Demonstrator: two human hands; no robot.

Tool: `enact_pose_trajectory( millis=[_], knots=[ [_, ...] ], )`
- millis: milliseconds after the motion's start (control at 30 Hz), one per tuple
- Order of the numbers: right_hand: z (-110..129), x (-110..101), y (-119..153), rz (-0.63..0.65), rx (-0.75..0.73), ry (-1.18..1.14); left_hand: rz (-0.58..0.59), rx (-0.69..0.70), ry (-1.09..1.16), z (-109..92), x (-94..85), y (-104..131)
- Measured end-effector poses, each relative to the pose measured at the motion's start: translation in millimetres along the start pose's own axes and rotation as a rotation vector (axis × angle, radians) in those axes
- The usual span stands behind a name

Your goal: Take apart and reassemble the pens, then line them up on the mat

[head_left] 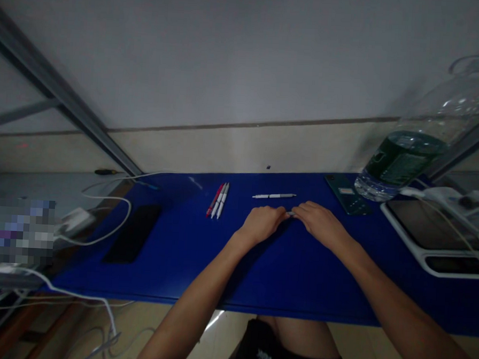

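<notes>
My left hand point(264, 222) and my right hand point(318, 220) meet above the blue table, fingers closed from either side on a pen point(290, 214). Only a short grey-white stretch of it shows between the fingertips; the rest is hidden in both hands. Just behind them lies a white and grey pen point(274, 196), flat and roughly parallel to the table's back edge. To the left, a red pen point(215, 200) lies side by side with two white and grey pens point(221, 201), their tips toward me.
On the right of the blue table point(178, 273) are a dark green phone point(347, 195), a large clear bottle point(405, 156) with a green label, and a white scale point(433, 232). A black flat object point(134, 234) lies at left, near a white cable point(127, 216).
</notes>
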State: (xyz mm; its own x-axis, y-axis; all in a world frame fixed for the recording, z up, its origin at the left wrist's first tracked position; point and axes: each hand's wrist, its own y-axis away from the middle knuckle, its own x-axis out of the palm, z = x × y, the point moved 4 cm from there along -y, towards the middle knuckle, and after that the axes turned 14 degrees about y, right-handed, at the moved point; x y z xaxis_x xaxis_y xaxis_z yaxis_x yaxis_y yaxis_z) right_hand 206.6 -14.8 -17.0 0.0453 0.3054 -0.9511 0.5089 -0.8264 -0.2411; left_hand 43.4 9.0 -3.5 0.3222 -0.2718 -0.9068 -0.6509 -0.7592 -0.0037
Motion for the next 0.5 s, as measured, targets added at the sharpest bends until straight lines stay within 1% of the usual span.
enact_pose_trajectory(
  millis=[100, 167, 200, 267, 367, 433, 500],
  knots=[
    [3.5, -7.1, -0.4, -0.044, -0.020, -0.003, 0.033, 0.057, 0.220, 3.3, -3.5, -1.5],
    [4.2, -12.2, -1.1, -0.082, 0.004, -0.038, 0.045, 0.099, 0.342, 4.0, -6.5, -2.7],
    [3.5, -14.2, -1.5, -0.100, 0.031, -0.069, 0.036, 0.104, 0.362, 4.4, -8.2, -3.1],
    [0.7, -16.4, -2.4, -0.136, 0.093, -0.154, -0.014, 0.081, 0.321, 5.4, -12.2, -3.0],
    [-7.6, -13.8, -2.6, -0.181, 0.205, -0.339, -0.103, 0.012, 0.183, 6.0, -17.8, -0.4],
    [-13.9, -7.0, -2.2, -0.150, 0.295, -0.509, -0.131, -0.013, 0.124, 5.2, -20.3, 1.7],
    [-17.9, 1.6, -1.7, -0.077, 0.373, -0.708, -0.140, -0.018, 0.093, 4.0, -21.7, 3.1]
  ],
)
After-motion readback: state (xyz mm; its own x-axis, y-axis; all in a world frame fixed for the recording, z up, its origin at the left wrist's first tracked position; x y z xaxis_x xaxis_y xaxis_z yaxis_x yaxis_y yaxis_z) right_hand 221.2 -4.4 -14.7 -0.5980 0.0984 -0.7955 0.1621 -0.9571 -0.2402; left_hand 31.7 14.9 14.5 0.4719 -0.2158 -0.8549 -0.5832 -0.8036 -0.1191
